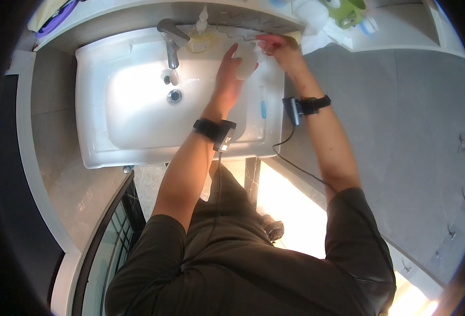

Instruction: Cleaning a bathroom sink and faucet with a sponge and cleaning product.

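My left hand (pixel 229 77) is over the right part of a white ceramic washbasin (pixel 115 158). It grips a whitish rounded object (pixel 247 65), which is too blurred to name more exactly. To its right, my right hand (pixel 281 51) reaches over the basin's back right corner with the fingers bent. Something small and pale shows at those fingertips, but whether they hold it is unclear. A thin dark cord (pixel 236 36) runs along the back ledge towards that hand. Below it, a toothbrush-like item with a blue end (pixel 263 108) lies on the right rim.
A chrome faucet (pixel 172 51) and a clear pump bottle of yellowish liquid (pixel 199 41) stand at the basin's back. The drain (pixel 174 96) is open. A shelf behind carries a green frog-like container (pixel 345 12) and white tissue or cloth (pixel 311 17). A cabled device (pixel 225 136) is strapped on each forearm.
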